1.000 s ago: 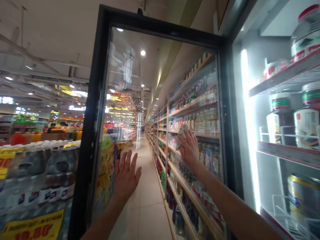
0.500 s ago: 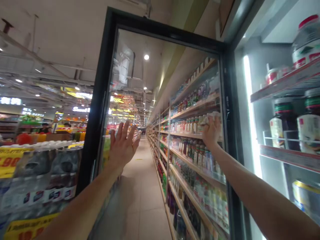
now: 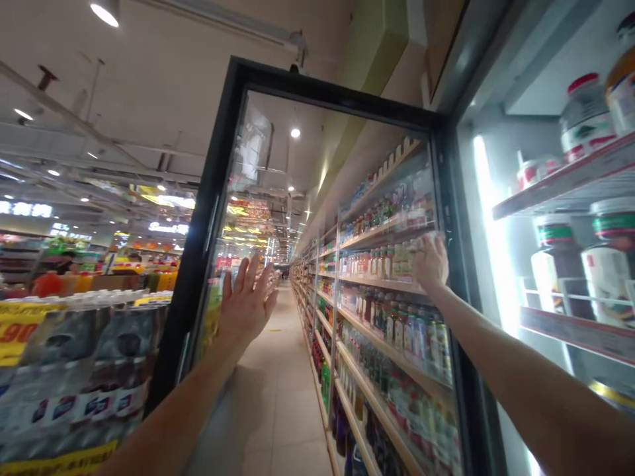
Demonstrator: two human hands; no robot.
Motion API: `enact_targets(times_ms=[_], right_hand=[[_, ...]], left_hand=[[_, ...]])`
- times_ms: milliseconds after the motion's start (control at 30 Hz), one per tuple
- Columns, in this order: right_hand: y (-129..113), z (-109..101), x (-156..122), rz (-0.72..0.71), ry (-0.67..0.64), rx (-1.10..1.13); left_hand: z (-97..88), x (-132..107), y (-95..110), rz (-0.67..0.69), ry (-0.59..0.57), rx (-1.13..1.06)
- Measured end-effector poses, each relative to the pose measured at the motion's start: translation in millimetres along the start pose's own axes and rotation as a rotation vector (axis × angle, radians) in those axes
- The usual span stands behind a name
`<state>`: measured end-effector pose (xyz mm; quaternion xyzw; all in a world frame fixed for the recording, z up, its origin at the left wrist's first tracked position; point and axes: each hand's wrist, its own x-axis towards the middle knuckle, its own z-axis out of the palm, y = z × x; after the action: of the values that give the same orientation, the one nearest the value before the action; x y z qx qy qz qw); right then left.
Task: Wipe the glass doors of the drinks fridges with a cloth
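Observation:
A glass door (image 3: 307, 165) with a black frame (image 3: 211, 198) stands open before me. My left hand (image 3: 247, 304) is flat on the glass near its left side, fingers spread, holding nothing. Over at the right side of the pane, close to the frame's hinge edge, my right hand (image 3: 431, 264) is closed around a pale, crumpled cloth (image 3: 418, 245) and presses it to the glass. The fingers cover part of the cloth. Bottles seen behind my right hand show through or in the glass; I cannot tell which.
On my right is the lit cooler, with bottles (image 3: 558, 264) on its shelves (image 3: 570, 175). Shrink-wrapped bottle packs (image 3: 74, 390) with yellow price signs (image 3: 20, 334) stand at the left. A tiled aisle floor (image 3: 278, 390) shows through the glass.
My right hand and the cloth have slid right and slightly up the glass toward the frame. My left hand stays at the same spot on the pane. The view has tilted up a little.

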<state>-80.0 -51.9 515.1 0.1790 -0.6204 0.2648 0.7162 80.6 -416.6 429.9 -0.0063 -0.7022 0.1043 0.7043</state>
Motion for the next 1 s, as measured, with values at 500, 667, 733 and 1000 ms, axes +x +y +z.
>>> enact_targets(times_ms=[500, 667, 733, 1000], right_hand=[[-38, 11, 11, -0.019, -0.039, 0.050], [-69, 21, 26, -0.078, -0.086, 0.058], [-115, 32, 14, -0.241, -0.165, 0.090], [-119, 34, -14, -0.545, -0.214, 0.144]], left_hand=[[2.5, -1, -3, 0.045, 0.032, 0.079], [0.6, 0, -3, 0.035, 0.022, 0.058], [0.5, -1, -4, 0.033, 0.023, 0.037], [2.7, -2, -7, 0.038, 0.029, 0.024]])
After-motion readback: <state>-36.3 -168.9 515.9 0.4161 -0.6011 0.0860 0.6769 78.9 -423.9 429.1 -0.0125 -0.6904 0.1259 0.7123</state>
